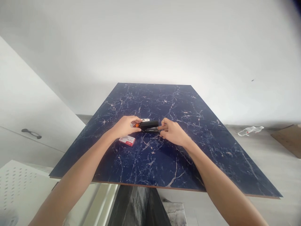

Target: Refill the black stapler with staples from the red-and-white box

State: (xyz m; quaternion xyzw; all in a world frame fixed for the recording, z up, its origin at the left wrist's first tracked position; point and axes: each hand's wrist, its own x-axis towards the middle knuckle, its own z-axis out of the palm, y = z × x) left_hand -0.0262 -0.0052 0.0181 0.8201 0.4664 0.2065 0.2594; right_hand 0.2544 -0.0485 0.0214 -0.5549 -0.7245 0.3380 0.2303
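Observation:
A black stapler with an orange part at its left end lies on the dark blue marble tabletop. My left hand grips the stapler's left end from above. My right hand holds its right end between the fingers, which hide part of the metal there. A small red and white box of staples lies just below my left hand, not touching it. Another white box is mostly hidden behind the stapler.
A white cabinet with a dark handle stands to the left of the table. A dark pedestal supports the tabletop. On the floor at right lie a plastic bottle and a piece of cardboard.

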